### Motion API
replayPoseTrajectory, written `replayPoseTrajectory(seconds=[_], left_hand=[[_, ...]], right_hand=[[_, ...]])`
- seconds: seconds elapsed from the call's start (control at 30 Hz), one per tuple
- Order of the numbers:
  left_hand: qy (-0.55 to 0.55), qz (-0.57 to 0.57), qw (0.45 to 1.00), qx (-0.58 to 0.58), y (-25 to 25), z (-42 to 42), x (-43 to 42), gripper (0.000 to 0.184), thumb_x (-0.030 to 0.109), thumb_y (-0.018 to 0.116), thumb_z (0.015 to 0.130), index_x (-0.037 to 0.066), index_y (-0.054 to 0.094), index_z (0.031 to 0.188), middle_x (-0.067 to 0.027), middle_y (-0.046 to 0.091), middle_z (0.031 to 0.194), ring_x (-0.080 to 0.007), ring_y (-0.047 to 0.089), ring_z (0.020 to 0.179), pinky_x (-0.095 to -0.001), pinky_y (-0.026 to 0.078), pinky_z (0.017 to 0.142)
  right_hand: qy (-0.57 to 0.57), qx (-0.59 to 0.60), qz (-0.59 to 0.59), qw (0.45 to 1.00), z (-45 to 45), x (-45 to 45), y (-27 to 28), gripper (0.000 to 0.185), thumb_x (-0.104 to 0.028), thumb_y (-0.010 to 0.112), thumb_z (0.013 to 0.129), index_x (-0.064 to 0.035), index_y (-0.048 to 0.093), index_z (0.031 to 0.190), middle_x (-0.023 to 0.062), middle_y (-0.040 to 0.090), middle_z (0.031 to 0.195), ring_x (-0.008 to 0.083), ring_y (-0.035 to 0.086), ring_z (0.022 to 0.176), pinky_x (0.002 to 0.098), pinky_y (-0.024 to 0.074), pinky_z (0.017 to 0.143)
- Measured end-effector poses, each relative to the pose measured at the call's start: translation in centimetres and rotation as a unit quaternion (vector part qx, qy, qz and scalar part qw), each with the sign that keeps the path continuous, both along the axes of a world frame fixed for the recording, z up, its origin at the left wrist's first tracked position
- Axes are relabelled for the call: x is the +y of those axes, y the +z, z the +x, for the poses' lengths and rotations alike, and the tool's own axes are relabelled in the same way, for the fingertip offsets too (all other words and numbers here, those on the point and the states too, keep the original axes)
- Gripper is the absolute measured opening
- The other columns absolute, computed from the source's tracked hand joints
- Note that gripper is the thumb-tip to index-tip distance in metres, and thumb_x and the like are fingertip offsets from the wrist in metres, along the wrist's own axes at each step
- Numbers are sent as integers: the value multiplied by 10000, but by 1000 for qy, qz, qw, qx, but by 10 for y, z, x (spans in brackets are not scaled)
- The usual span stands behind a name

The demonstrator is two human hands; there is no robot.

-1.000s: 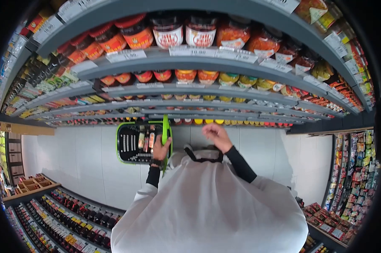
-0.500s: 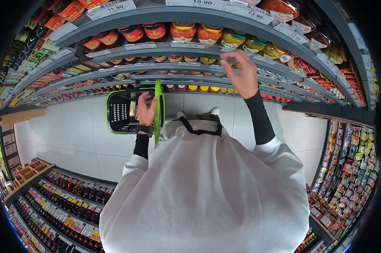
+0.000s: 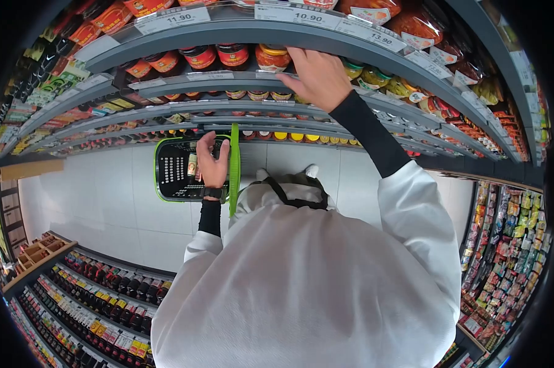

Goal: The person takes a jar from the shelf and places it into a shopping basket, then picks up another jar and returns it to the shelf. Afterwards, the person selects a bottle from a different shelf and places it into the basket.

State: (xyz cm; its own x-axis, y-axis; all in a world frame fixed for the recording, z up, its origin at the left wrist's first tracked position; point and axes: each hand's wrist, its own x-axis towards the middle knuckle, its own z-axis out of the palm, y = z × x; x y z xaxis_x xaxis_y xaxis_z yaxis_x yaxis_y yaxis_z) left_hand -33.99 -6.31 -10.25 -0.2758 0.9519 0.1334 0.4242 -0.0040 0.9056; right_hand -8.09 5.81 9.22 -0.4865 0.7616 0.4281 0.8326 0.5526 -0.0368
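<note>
My right hand (image 3: 320,78) is at the upper shelf, with thumb and index finger apart. Its fingertips come close beside a jar of orange-red preserve (image 3: 273,59); whether they touch it, I cannot tell. Some of the fingers pass out of sight under the shelf above, and the hand covers the spot just right of that jar. Lower down, my left hand (image 3: 212,161) is over the black shopping basket (image 3: 173,165), fingers loosely curled and thumb apart. The basket's green handle (image 3: 234,165) stands upright right alongside this hand. A small labelled bottle (image 3: 193,164) lies in the basket.
Red-labelled jars (image 3: 232,56) stand left of the orange one, and jars of green pickles (image 3: 374,78) to the right. A shelf edge with price tags (image 3: 295,17) overhangs them. Pale floor tiles (image 3: 105,196) lie below, with bottle shelves (image 3: 105,294) behind me.
My right hand has moved left and forward, from in front of the shelf to beside the orange-red jar. My left hand stays over the basket, its fingers slightly shifted.
</note>
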Motion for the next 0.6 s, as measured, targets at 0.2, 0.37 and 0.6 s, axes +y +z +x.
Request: replayPoseTrajectory(seconds=[0.2, 0.37, 0.6], left_hand=[[-16, 43, 996, -77, 33, 19, 10, 385, 161, 691, 831, 15, 539, 1153, -107, 621, 1041, -210, 594, 935, -334, 467, 827], [-72, 13, 988, -134, 52, 37, 14, 374, 116, 667, 843, 39, 530, 1183, -95, 646, 1011, -168, 611, 915, -305, 493, 774], [-165, 100, 970, -146, 89, 69, 49, 490, 28, 598, 850, 41, 450, 1317, -122, 562, 1130, -183, 608, 920, -302, 514, 760]], right_hand=[[4, -73, -78, 994, -5, 30, 2, 613, -472, 678, 811, 15, 541, 1158, 202, 624, 1062, 342, 614, 982, 388, 507, 835], [36, -114, -86, 989, -10, 45, 2, 704, -522, 708, 761, 33, 536, 1159, 202, 608, 1091, 332, 607, 998, 383, 478, 892], [88, -114, -141, 980, -12, 80, -23, 788, -537, 716, 726, 58, 481, 1185, 247, 577, 1123, 358, 573, 1062, 409, 442, 927]])
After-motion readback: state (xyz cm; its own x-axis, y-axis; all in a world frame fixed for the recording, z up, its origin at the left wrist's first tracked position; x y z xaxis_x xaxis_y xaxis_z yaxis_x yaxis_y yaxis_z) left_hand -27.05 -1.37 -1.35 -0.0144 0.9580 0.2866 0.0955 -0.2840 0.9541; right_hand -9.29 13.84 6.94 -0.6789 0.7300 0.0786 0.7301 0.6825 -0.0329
